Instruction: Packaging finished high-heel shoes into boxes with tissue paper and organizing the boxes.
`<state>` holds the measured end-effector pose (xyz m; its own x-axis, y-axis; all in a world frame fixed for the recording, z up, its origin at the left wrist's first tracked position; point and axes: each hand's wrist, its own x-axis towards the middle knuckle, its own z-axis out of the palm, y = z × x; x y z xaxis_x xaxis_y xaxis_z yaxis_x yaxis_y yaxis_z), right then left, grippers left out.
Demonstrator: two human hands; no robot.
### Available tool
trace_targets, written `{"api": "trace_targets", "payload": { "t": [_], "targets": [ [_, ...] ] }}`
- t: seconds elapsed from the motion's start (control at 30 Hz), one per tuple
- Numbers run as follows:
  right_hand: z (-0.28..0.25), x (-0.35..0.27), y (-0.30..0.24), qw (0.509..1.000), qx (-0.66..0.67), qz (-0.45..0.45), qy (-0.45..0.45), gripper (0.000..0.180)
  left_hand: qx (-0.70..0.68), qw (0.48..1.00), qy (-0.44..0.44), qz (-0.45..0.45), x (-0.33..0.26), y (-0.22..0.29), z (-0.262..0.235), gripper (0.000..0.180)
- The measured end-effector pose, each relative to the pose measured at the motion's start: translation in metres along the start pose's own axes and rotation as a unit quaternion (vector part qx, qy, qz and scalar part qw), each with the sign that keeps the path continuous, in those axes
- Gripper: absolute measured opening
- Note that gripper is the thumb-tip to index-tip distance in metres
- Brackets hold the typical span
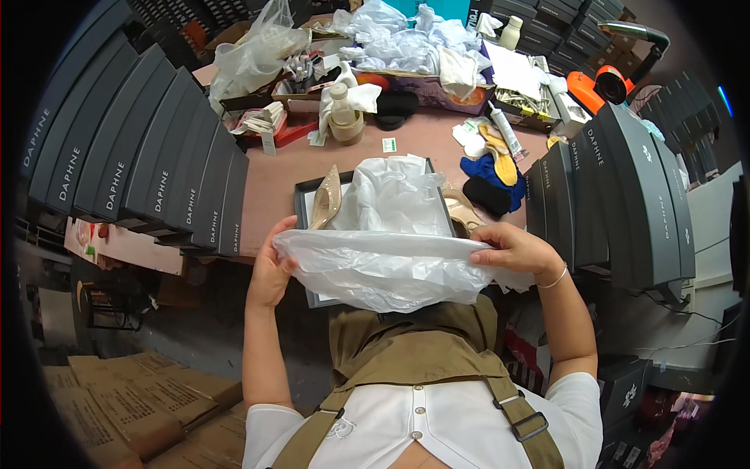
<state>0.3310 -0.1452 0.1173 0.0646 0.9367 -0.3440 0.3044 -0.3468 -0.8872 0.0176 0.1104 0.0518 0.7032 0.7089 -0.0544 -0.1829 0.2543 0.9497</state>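
Note:
Both hands stretch a folded sheet of white tissue paper (383, 266) across the near side of an open dark grey shoe box (301, 202). My left hand (273, 270) is closed on the sheet's left end, and my right hand (517, 252) pinches its right end. More crumpled white tissue (394, 191) fills the middle of the box. On its left side lies a glittery gold pointed shoe (328, 197). A second light-coloured shoe (461, 209) shows at the box's right edge, partly hidden by the tissue and my right hand.
Rows of dark grey shoe boxes stand at the left (141, 148) and right (617, 180). Behind are a bottle in a holder (344, 117), a carton of crumpled paper (469, 102), blue and black cloths (492, 184), and an orange tool (609, 82). Flattened brown cartons (141, 399) lie lower left.

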Motion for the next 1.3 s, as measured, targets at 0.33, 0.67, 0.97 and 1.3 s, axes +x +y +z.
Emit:
{"api": "trace_targets", "payload": {
  "t": [0.33, 0.67, 0.97, 1.3],
  "targets": [
    [-0.012, -0.041, 0.034, 0.992, -0.087, 0.014, 0.091, 0.011, -0.039, 0.994, 0.088, -0.045, -0.010, 0.001, -0.063, 0.021],
    [-0.019, -0.055, 0.047, 0.957, -0.187, 0.101, 0.196, 0.028, 0.069, 0.992, 0.022, -0.106, -0.013, -0.022, -0.075, 0.026],
    [0.061, 0.054, -0.025, 0.893, -0.342, -0.270, 0.111, 0.056, 0.087, 0.990, -0.075, -0.079, -0.018, 0.005, -0.040, 0.037],
    [0.065, 0.074, -0.025, 0.935, -0.305, -0.167, 0.070, 0.016, 0.290, 0.954, -0.037, -0.069, -0.010, 0.010, -0.032, 0.020]
  ]
}}
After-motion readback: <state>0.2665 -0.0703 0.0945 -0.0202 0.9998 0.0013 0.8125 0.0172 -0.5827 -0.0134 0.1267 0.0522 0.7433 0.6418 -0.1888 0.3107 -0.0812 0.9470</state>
